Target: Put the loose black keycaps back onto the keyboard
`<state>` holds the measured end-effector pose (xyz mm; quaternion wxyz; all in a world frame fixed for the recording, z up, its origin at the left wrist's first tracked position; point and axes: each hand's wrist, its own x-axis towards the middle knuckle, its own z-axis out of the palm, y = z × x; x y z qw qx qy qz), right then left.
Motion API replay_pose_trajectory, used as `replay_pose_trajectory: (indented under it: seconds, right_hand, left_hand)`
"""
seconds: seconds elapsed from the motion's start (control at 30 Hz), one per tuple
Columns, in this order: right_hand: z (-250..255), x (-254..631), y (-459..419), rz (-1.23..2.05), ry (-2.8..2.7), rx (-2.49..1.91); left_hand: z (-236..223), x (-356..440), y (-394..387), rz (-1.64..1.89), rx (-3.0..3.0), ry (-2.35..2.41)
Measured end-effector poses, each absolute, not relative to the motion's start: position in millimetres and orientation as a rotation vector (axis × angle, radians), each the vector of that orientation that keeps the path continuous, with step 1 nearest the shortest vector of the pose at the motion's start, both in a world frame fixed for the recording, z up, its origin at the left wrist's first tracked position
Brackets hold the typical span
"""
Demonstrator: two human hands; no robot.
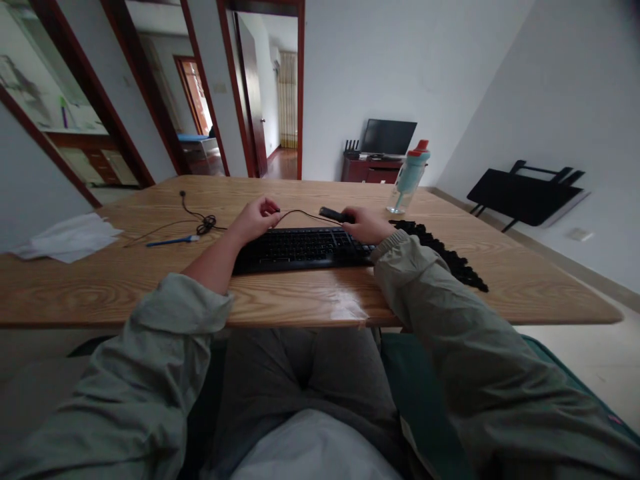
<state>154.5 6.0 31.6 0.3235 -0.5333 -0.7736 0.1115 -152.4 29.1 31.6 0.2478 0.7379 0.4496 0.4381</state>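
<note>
A black keyboard (305,248) lies on the wooden table in front of me, partly under both forearms. Above its back edge, my left hand (257,219) is closed in a pinch, with a thin black cable (300,211) coming from its fingertips. The cable arcs right toward my right hand (369,227). That hand is closed around a short black cylindrical tool (336,215) with a greyish end pointing left; I cannot make out its exact kind. Just right of the keyboard, a pile of small black pieces (440,252), which look like keycaps, spreads toward the front.
To the left lie a coiled black cable (206,224), a blue-handled brush (173,241) and crumpled white tissue (70,238). A clear bottle with a red and teal lid (409,179) stands at the back right. The table's front edge (300,325) is close to my lap.
</note>
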Motion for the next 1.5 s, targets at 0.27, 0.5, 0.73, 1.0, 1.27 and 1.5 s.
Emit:
replay_pose_trajectory:
  seconds: [0.27, 0.5, 0.73, 1.0, 1.27, 1.5]
  right_hand:
    - [22, 128, -1, -0.112, -2.182, -1.396]
    - [-13, 221, -79, -0.195, -1.979, -1.500]
    - [-28, 220, -92, -0.289, -2.174, -1.513]
    - [-24, 210, -98, -0.214, -2.180, -1.513]
    - [-28, 155, -152, -0.008, -1.876, -1.001]
    - [-23, 158, -181, 0.055, -1.956, -0.883]
  left_hand:
    - [24, -179, 31, 0.944, 2.233, 1.340]
    - [24, -165, 25, 0.881, 2.341, 1.247]
    - [25, -164, 24, 0.905, 2.280, 1.313]
    - [27, -166, 25, 0.836, 2.341, 1.335]
    - [34, -81, -67, 0.887, 2.413, 0.782]
    - [18, -43, -99, 0.764, 2.271, 0.619]
